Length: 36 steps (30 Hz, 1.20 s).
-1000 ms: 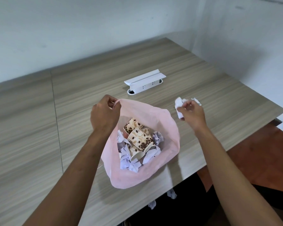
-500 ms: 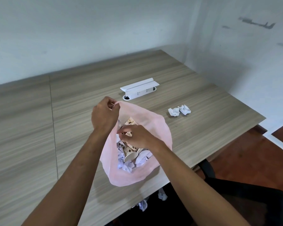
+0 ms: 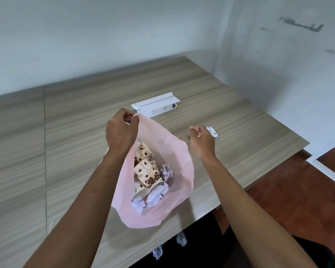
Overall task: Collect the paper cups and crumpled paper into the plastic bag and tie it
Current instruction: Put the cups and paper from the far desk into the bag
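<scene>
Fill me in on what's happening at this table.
A person is bagging rubbish. The left hand holds the pink plastic bag open by its rim; paper cups and crumpled paper already lie inside. The right hand reaches for a crumpled paper ball on the table. The bag isn't tied yet.

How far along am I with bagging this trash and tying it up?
Mostly bagged: paper cups and crumpled paper lie inside the pink bag. Your left hand holds its rim open while your right hand reaches the paper wads on the table. Wads on the floor remain; the bag is untied.
</scene>
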Motion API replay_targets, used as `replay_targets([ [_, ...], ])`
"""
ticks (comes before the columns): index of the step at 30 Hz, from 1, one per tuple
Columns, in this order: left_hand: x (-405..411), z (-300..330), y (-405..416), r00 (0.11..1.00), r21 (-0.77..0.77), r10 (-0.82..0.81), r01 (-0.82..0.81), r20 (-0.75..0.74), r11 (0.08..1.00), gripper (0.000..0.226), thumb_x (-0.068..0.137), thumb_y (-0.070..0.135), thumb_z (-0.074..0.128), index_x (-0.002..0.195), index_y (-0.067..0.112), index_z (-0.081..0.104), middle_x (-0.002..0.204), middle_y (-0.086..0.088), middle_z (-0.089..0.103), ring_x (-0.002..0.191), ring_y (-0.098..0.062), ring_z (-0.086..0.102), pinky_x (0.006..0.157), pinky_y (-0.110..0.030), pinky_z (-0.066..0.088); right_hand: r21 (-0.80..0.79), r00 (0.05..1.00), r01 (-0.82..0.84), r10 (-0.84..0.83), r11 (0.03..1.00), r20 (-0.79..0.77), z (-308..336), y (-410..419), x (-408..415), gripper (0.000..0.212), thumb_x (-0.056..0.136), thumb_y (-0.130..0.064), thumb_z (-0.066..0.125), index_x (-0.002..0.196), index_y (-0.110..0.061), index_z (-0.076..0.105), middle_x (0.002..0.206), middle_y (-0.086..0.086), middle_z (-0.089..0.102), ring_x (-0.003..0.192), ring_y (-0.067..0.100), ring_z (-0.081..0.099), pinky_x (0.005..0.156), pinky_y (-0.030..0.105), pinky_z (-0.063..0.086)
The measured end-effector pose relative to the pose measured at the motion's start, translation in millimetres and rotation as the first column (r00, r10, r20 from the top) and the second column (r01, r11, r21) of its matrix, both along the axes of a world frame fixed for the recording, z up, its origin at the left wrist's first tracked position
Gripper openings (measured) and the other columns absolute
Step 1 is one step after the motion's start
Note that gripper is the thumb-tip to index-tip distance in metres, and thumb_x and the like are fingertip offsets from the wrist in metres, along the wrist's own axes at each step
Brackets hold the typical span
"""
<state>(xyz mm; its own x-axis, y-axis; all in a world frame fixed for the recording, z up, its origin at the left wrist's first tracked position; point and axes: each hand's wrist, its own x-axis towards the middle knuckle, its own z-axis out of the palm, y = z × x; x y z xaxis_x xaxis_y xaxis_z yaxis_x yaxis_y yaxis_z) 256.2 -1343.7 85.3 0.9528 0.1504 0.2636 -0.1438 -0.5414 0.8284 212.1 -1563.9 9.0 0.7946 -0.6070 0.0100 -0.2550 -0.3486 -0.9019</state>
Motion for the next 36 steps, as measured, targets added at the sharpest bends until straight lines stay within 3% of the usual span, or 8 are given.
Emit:
replay_targets([
  [4, 23, -1, -12, 1.0, -0.037, 0.014, -0.014, 0.005, 0.999, 0.006, 0.088, 0.023, 0.061, 0.089, 0.021, 0.067, 0.073, 0.016, 0.059, 0.076, -0.012, 0.058, 0.072, -0.024, 0.042, -0.017, 0.984, 0.054, -0.056, 0.998, -0.171, -47, -37, 17, 0.027, 0.097, -0.034, 0.05, 0.104, -0.013, 0.065, 0.111, 0.005, 0.068, 0.1, 0.023, 0.061, 0.078, 0.024, 0.035],
  [8, 42, -9, -20, 1.0, -0.053, 0.011, -0.01, 0.012, 0.999, 0.006, 0.087, 0.021, 0.06, 0.087, 0.022, 0.066, 0.072, 0.015, 0.06, 0.066, -0.002, 0.055, 0.065, -0.018, 0.041, -0.088, 0.973, -0.004, -0.017, 0.996, -0.229, -86, -62, 43, 0.033, 0.094, -0.031, 0.057, 0.123, -0.017, 0.061, 0.12, 0.008, 0.064, 0.109, 0.027, 0.058, 0.085, 0.025, 0.04],
  [14, 53, -26, -23, 0.999, -0.043, -0.044, 0.044, 0.005, 0.998, 0.006, 0.088, 0.021, 0.062, 0.087, 0.023, 0.068, 0.073, 0.013, 0.063, 0.059, 0.003, 0.054, 0.062, -0.019, 0.043, -0.271, 0.947, -0.215, 0.132, 0.938, -0.294, -125, -84, 90, 0.052, 0.088, -0.027, 0.064, 0.137, -0.021, 0.049, 0.145, 0.004, 0.046, 0.132, 0.03, 0.041, 0.104, 0.043, 0.04],
  [19, 58, -26, -22, 0.998, -0.059, -0.058, 0.058, 0.006, 0.997, 0.006, 0.089, 0.018, 0.062, 0.088, 0.019, 0.068, 0.074, 0.011, 0.062, 0.055, 0.003, 0.052, 0.054, -0.008, 0.039, -0.325, 0.787, -0.44, 0.185, 0.837, -0.588, -148, -94, 110, 0.06, 0.087, -0.033, 0.065, 0.143, -0.032, 0.042, 0.159, 0.005, 0.02, 0.148, 0.025, 0.014, 0.113, 0.045, 0.031],
  [26, 53, -32, -16, 0.998, -0.051, -0.064, 0.063, -0.011, 0.997, 0.007, 0.09, 0.018, 0.062, 0.088, 0.02, 0.069, 0.075, 0.012, 0.063, 0.054, 0.005, 0.053, 0.053, -0.007, 0.038, -0.379, 0.856, -0.353, 0.132, 0.855, -0.499, -155, -77, 96, 0.008, 0.09, -0.025, 0.059, 0.094, -0.02, 0.065, 0.129, 0.01, 0.039, 0.121, 0.033, 0.043, 0.094, 0.036, 0.043],
  [30, 43, -30, -9, 0.999, -0.047, -0.054, 0.054, -0.006, 0.997, 0.006, 0.089, 0.018, 0.063, 0.087, 0.02, 0.069, 0.074, 0.012, 0.063, 0.054, 0.003, 0.054, 0.054, -0.01, 0.04, -0.219, 0.876, -0.27, 0.145, 0.938, -0.46, -141, -65, 74, 0.01, 0.079, -0.008, 0.058, 0.078, -0.014, 0.066, 0.112, 0.011, 0.054, 0.088, 0.032, 0.062, 0.083, 0.033, 0.05],
  [33, 34, -28, -2, 0.999, -0.057, -0.046, 0.045, -0.016, 0.997, 0.007, 0.087, 0.02, 0.062, 0.088, 0.021, 0.069, 0.076, 0.007, 0.066, 0.057, -0.001, 0.056, 0.058, -0.018, 0.046, -0.012, 0.914, -0.092, 0.08, 0.996, -0.398, -128, -57, 54, 0.021, 0.072, -0.016, 0.071, 0.061, -0.017, 0.054, 0.075, 0.004, 0.063, 0.065, 0.023, 0.06, 0.065, 0.032, 0.052],
  [36, 25, -24, 7, 0.999, -0.068, -0.036, 0.034, -0.032, 0.997, 0.006, 0.086, 0.024, 0.062, 0.086, 0.025, 0.068, 0.077, 0.005, 0.068, 0.067, -0.015, 0.064, 0.066, -0.029, 0.051, 0.248, 0.959, 0.079, -0.006, 0.966, -0.283, -97, -49, 38, 0.021, 0.077, -0.022, 0.072, 0.07, -0.014, 0.053, 0.07, 0.007, 0.063, 0.057, 0.02, 0.06, 0.064, 0.038, 0.06],
])
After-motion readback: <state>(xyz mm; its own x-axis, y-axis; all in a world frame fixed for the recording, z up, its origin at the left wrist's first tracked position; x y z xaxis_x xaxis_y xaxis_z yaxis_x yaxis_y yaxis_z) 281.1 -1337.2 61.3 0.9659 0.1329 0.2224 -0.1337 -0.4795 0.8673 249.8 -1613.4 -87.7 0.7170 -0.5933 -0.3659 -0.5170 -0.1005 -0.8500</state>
